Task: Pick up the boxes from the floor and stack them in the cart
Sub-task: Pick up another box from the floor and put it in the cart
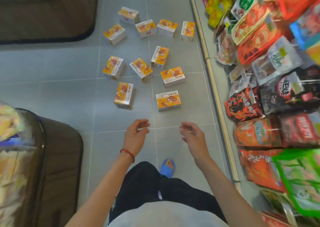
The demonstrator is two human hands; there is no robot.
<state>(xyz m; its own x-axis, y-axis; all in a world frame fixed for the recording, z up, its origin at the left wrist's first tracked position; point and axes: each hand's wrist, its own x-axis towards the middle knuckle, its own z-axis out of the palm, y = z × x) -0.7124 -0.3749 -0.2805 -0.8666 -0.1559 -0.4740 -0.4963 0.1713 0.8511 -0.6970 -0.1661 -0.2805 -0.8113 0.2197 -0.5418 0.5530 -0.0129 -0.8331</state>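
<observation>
Boxes [141,69], eleven of them in orange and white, lie scattered over the grey tiled floor [60,67] ahead of me, none stacked, a few just beside each other and the rest apart. Nearest to me are the left near box [124,95] and the right near box [168,100], both lying flat with their printed faces up. My left hand [136,133] hangs above the tiles short of them, fingers loosely curled and spread, with nothing in it; a red string bracelet [127,153] sits on that wrist. My right hand [191,135] is level with it and well apart from it, fingers likewise relaxed and half bent, also holding nothing. Neither hand touches a box. Below them my foot in a blue slipper [167,168] stands on the tiles. Snack packets [256,43] crowd the shelf [214,81] on my right, and a dark brown stand [58,157] sits at my left.
</observation>
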